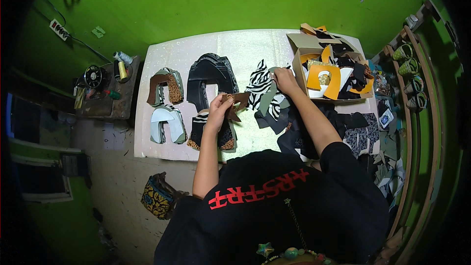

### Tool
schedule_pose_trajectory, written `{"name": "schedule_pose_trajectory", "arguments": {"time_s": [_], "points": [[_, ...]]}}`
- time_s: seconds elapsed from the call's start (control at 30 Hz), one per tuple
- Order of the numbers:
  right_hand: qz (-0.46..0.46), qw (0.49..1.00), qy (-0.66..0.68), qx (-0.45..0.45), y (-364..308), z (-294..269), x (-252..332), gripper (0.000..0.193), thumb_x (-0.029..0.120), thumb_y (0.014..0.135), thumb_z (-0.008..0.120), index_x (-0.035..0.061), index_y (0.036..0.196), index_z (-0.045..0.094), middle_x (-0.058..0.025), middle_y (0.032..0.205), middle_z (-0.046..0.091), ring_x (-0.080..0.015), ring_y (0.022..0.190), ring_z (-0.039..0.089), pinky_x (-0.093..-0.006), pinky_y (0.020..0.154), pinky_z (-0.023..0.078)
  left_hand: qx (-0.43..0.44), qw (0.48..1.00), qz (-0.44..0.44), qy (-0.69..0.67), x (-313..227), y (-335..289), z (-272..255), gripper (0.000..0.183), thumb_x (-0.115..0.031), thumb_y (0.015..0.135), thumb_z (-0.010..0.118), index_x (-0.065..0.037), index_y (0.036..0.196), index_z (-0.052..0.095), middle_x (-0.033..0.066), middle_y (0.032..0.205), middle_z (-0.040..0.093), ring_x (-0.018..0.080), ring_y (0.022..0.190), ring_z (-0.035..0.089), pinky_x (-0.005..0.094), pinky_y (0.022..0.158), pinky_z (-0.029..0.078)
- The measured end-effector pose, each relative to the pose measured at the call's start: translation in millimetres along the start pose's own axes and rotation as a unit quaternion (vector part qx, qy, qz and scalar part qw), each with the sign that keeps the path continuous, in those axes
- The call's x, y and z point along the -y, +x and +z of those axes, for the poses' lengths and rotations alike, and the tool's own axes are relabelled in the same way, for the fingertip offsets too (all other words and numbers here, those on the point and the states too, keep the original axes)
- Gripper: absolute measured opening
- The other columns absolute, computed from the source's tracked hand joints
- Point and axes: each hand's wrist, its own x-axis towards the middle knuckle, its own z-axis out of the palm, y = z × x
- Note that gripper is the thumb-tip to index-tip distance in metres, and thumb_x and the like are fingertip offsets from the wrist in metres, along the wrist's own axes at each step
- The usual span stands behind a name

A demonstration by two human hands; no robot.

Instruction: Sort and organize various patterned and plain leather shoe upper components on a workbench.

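Left hand: My left hand (219, 111) grips a brown piece (239, 99), thumb pressed on its face, just above the near end of the black stack.
Right hand: My right hand (286, 79), arm stretched forward, pinches the upper end of a green piece (267, 99) among the zebra scraps (260, 74).
Table: Both hands work over a white table (250, 41) set against a green wall (235, 0).
Stacks: Curved cut pieces lie in piles to the left: a large black stack (211, 66), a brown-and-leopard stack (175, 88) and, nearer me, a pale stack (165, 118). A striped and leopard pile (197, 135) sits partly behind my left wrist.
Scraps: Dark scraps (270, 123) spread below the zebra ones, running under my right forearm; patterned pieces (360, 130) lie at the table's near right corner.
Box: An open carton (306, 84) at the far right brims with offcuts, an orange piece (331, 82) hanging over its front.
Side bench: At left, thread cones (121, 66) stand on a dark wooden bench (105, 105).
Rack: At right, green footwear (408, 66) hangs along a wooden rack (426, 68).
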Motion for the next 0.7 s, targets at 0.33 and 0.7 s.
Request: {"name": "schedule_pose_trajectory", "arguments": {"time_s": [0.33, 0.7], "points": [[0.144, 0.975, 0.039, 0.165, 5, -22, 19, 0.032, 0.029, 0.09, 0.033, 0.0001, 0.099, 0.044, -0.0243, 0.087, 0.06, -0.0383, 0.094, 0.055, -0.0665, 0.095, 0.002, 0.05, 0.998, -0.004, 0.023, 4, 6, 14, 0.009, -0.014, 0.084, 0.054, -0.005, 0.084, 0.053, -0.0021, 0.075, 0.055, 0.0051, 0.068, 0.048, 0.0198, 0.065, 0.038], [0.1, 0.896, 0.384, -0.201, 32, -50, 25, 0.006, 0.008, 0.085, 0.048, 0.0038, 0.089, 0.047, -0.0038, 0.072, 0.049, -0.009, 0.067, 0.046, -0.0224, 0.062, 0.04, 0.036, 0.999, 0.022, 0.013, -4, -5, 1, 0.009, -0.014, 0.084, 0.054, -0.005, 0.085, 0.054, -0.0016, 0.077, 0.055, 0.0052, 0.068, 0.048, 0.0195, 0.064, 0.038]]}}
